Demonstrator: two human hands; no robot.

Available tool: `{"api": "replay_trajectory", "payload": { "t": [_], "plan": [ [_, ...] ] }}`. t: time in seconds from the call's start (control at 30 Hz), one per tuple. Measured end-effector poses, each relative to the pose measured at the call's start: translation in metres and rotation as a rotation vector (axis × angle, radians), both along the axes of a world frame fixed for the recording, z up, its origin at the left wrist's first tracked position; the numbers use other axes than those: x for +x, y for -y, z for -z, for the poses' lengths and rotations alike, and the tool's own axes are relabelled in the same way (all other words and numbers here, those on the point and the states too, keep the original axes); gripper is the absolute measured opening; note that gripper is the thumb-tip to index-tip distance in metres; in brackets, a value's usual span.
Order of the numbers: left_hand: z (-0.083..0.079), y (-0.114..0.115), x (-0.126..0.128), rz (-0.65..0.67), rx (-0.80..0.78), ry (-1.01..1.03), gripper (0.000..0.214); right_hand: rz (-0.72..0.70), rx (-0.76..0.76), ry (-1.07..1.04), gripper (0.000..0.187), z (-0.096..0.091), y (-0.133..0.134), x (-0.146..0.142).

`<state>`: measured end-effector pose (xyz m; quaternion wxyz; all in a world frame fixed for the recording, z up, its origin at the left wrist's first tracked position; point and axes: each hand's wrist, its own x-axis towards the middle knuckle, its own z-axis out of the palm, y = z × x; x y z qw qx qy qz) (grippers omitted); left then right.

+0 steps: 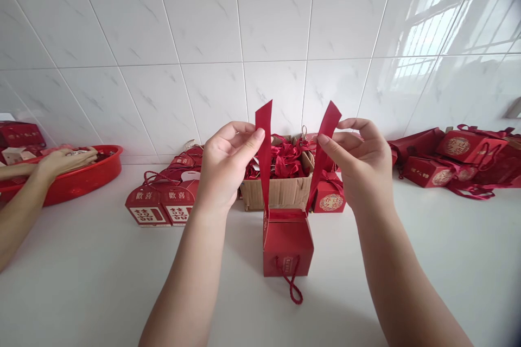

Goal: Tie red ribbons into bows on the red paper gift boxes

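In the head view, the left hand [228, 165] is pinching the left ribbon end [264, 157] with closed fingers [250, 143]. The right hand [358, 165] is pinching the right ribbon end [324, 154] the same way. Both strips are running almost upright, down to the box [287, 246]. The box is standing on the tabletop [81, 282] below and between the fingers, equally near both hands. A co-worker's hand [61, 161] is resting on a tray [93, 176] far to the left.

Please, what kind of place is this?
Probably a tiled workroom or kitchen counter: white wall tiles, a white countertop, and many red gift boxes beside a carton of ribbons.
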<state>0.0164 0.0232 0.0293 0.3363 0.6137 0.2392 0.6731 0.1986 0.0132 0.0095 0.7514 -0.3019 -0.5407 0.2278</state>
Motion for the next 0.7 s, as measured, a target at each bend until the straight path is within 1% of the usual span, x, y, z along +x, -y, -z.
{"api": "replay_trajectory", "payload": {
  "t": [0.37,0.47,0.6,0.7],
  "plan": [
    [-0.0005,-0.0019,0.0,-0.033,0.016,0.021,0.015,-0.022,0.007,0.033,0.022,0.0014,-0.0012,-0.0009],
    [-0.0002,-0.0018,-0.0002,-0.02,0.017,0.027,0.015,-0.018,0.008,-0.002,0.019,0.0014,-0.0013,-0.0013],
    [0.0006,-0.0011,0.0021,0.019,-0.01,0.033,0.016,-0.064,0.023,-0.001,0.009,0.0022,-0.0021,-0.0037],
    [0.0021,0.0009,0.0061,0.035,-0.02,0.013,0.017,-0.09,0.007,-0.023,0.008,0.0026,-0.0015,-0.0072]
  ]
}}
